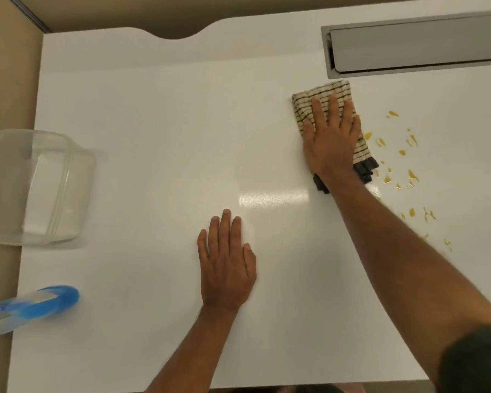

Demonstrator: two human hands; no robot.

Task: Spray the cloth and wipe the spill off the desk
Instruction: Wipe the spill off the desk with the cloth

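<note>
We had the right hand point(330, 137) pressed flat on the striped cloth point(321, 93), fingers point(333, 106) spread wide over it and not gripping it. The cloth lay on the white table point(153, 137), just below the grey cable tray point(417, 46) and touching the left edge of the yellow spill point(408, 157). The left hand point(227, 262) rested palm down on bare table, fingers extended and close together, holding nothing. The spray bottle point(37, 304) stood set aside at the table's left edge, near a clear plastic container point(37, 185).

We judged wiping barely begun: most droplets remained, scattered to the right of the cloth and along the right forearm. The forearm hid part of the spill. The bottle was blurred and cut off by the frame. Whether the cloth was damp, we could not tell.
</note>
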